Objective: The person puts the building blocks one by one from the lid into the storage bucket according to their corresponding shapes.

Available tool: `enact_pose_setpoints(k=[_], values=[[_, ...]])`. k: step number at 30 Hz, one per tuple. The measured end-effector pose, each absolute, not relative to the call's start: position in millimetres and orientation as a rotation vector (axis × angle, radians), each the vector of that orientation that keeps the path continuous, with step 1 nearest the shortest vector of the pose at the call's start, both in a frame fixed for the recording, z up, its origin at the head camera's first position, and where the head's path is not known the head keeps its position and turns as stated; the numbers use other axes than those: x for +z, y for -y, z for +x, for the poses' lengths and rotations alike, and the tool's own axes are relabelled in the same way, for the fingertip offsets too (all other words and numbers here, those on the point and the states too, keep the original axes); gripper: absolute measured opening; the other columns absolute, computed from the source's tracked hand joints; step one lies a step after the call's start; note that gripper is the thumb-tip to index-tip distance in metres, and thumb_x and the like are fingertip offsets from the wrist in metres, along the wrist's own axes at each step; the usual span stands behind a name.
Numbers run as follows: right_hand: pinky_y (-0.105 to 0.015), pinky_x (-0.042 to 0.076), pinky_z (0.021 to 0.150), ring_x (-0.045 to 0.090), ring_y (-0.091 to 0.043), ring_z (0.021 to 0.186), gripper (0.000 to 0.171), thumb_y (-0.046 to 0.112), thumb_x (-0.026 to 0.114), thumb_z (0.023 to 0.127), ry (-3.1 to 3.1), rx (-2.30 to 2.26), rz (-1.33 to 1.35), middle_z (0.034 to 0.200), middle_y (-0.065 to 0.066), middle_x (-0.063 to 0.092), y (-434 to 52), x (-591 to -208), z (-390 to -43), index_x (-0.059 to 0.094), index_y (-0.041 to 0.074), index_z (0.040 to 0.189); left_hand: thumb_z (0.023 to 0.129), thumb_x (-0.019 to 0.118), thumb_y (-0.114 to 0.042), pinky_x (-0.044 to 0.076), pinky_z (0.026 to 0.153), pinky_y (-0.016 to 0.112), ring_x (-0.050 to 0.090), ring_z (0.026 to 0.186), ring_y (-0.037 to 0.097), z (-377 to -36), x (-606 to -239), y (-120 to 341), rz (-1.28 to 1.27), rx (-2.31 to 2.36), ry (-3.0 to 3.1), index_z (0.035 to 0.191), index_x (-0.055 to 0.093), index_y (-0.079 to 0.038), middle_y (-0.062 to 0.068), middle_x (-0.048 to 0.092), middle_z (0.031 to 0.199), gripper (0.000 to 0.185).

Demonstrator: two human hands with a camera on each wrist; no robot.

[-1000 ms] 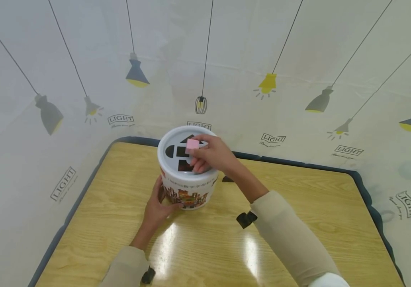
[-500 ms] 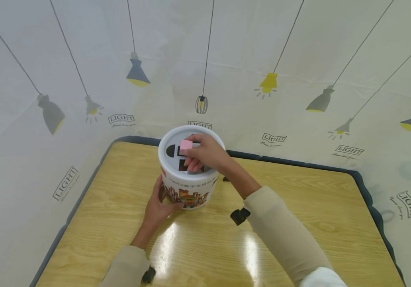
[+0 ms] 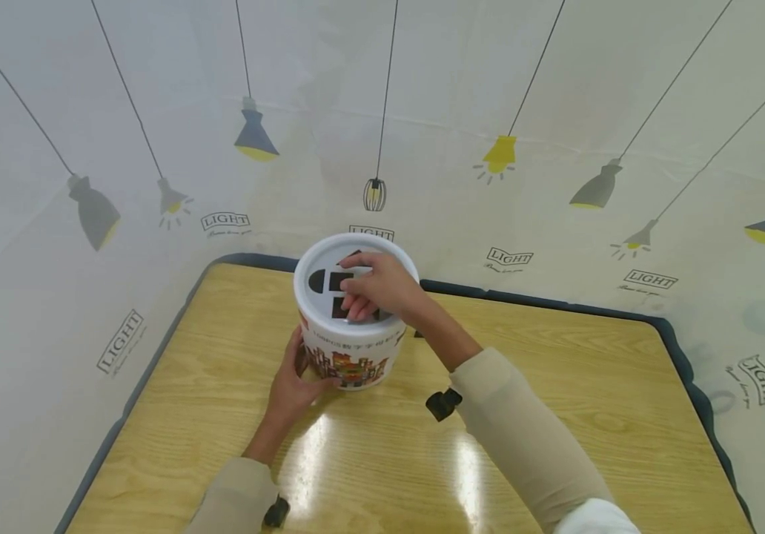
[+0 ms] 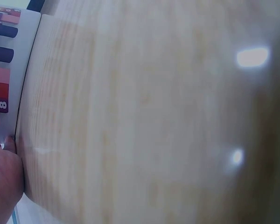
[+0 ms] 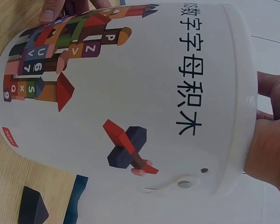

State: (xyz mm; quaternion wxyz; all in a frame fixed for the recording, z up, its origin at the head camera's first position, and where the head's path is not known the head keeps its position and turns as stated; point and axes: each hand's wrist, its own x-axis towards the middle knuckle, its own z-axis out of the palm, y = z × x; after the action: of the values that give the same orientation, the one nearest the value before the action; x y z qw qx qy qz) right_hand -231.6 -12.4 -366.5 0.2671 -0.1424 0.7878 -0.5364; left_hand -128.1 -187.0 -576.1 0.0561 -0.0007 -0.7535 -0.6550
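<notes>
A white bucket (image 3: 392, 348) printed with coloured toy blocks and Chinese characters stands upright on the table. Its white lid (image 3: 312, 305) has several dark shaped holes. My left hand (image 3: 292, 389) holds the bucket low on its near left side, thumb across the front. Over the lid is my right hand (image 3: 382, 285); its thumb and forefinger stand apart beside the square hole (image 3: 339, 281), with nothing seen between them. The other fingers are bent above the lid, and the hand hides the lid's right part. In the right wrist view, that hand appears at the rim (image 5: 242, 93).
A dark wedge-shaped block (image 5: 32, 205) lies on the wooden table (image 3: 556, 400) to the right of the bucket. Behind the table hangs a pale sheet (image 3: 436, 200) printed with lamps. Dark trim (image 3: 529, 299) runs along the table's far edge.
The pink cube that my right thumb and forefinger pinched moved left over the square hole and is now out of sight. Those fingers have parted. My left hand stays on the bucket.
</notes>
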Motion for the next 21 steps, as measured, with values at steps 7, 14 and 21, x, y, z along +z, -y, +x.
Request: enact_pose_setpoints(k=[7, 14, 21], values=[[-0.036, 0.063, 0.056, 0.068, -0.022, 0.058, 0.039, 0.011, 0.061, 0.095, -2.121, -1.482, -0.369, 0.078, -0.016, 0.071, 14, -368, -231, 0.053, 0.005, 0.133, 0.070, 0.088, -0.009, 0.026, 0.121, 0.042, 0.031, 0.143, 0.031, -122, -556, 186, 0.007, -1.989, 2.314, 0.157, 0.013, -0.022, 0.013, 0.030, 0.157, 0.115], [-0.041, 0.064, 0.061, 0.069, -0.022, 0.060, 0.036, 0.012, 0.061, 0.096, -2.113, -1.506, -0.340, 0.079, -0.016, 0.071, 14, -368, -231, 0.055, 0.006, 0.131, 0.069, 0.087, -0.007, 0.026, 0.121, 0.047, 0.031, 0.143, 0.035, -121, -557, 186, 0.000, -1.993, 2.294, 0.157, 0.014, -0.021, 0.016, 0.031, 0.156, 0.115], [-0.045, 0.064, 0.067, 0.069, -0.022, 0.061, 0.038, 0.015, 0.061, 0.096, -2.142, -1.546, -0.288, 0.080, -0.016, 0.070, -2, -362, -235, 0.055, 0.005, 0.132, 0.066, 0.090, -0.010, 0.026, 0.121, 0.042, 0.032, 0.143, 0.029, -129, -584, 187, 0.020, -1.982, 2.280, 0.155, 0.016, -0.036, 0.010, 0.033, 0.156, 0.118]])
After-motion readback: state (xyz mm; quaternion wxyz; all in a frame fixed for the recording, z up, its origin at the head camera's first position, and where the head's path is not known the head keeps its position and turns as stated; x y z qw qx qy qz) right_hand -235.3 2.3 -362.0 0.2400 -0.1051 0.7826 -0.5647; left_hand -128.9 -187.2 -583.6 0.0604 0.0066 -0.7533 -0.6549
